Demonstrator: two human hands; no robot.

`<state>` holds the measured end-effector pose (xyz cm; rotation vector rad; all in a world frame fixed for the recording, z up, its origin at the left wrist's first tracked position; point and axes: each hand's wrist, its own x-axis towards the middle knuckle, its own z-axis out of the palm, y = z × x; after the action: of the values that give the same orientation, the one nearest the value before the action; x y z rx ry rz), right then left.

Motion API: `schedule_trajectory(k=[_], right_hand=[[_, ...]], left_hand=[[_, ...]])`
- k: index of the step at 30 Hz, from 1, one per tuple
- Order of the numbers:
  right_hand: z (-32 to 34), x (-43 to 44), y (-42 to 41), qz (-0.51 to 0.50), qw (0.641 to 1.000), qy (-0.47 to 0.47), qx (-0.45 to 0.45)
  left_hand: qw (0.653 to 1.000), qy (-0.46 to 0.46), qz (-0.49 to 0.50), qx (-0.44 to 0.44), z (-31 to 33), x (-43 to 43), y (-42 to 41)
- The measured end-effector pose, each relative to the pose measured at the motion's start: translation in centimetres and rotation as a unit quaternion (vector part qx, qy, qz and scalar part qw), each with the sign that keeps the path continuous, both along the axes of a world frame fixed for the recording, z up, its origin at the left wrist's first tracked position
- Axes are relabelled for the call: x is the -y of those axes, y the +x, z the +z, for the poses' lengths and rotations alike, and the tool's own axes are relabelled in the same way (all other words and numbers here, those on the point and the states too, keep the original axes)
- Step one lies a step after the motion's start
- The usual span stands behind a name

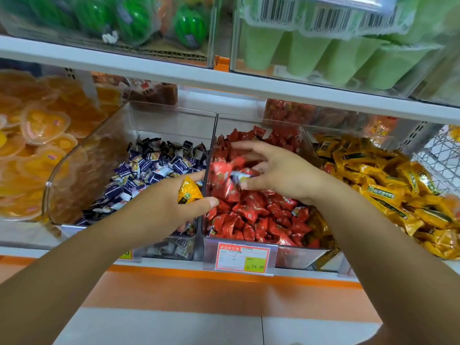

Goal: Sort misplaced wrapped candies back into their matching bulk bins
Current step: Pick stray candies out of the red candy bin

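Note:
Three clear bulk bins stand side by side on the shelf: purple candies [139,175] on the left, red candies [254,215] in the middle, yellow candies [388,190] on the right. My left hand [171,205] hovers over the divider between the purple and red bins and holds a yellow wrapped candy [188,191] between thumb and fingers. My right hand [276,170] is over the red bin and pinches a purple and white wrapped candy [240,176] at its fingertips, blurred.
A price tag [242,256] hangs on the red bin's front. Orange jelly cups [37,135] fill the bin at far left. The shelf above carries green watermelon toys [134,18] and green jelly cups [336,58]. An orange-striped floor lies below.

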<state>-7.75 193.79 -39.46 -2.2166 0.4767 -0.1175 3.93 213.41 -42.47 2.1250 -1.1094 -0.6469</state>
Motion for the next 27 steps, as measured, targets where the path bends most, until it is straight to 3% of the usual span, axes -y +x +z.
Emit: schedule_trajectory(k=[4, 10, 17, 24, 27], right_hand=[[0.3, 1.1, -0.9, -0.045, 0.998, 0.035, 0.027], [-0.4, 0.4, -1.7, 0.006, 0.987, -0.144, -0.068], [-4.2, -2.2, 0.9, 0.02, 0.954, -0.286, -0.087], [-2.3, -0.4, -0.1, -0.042, 0.978, -0.206, -0.005], [-2.5, -0.5, -0.1, -0.043, 0.981, -0.19, -0.011]], left_hand=[[1.0, -0.004, 0.0, -0.002, -0.1, -0.1, 0.0], [1.0, -0.01, -0.003, -0.007, 0.0, 0.0, 0.1], [1.0, -0.012, 0.0, 0.003, 0.0, 0.0, 0.0], [1.0, -0.015, 0.0, -0.006, -0.1, 0.1, 0.0], [1.0, -0.022, -0.003, -0.008, -0.1, 0.2, 0.0]])
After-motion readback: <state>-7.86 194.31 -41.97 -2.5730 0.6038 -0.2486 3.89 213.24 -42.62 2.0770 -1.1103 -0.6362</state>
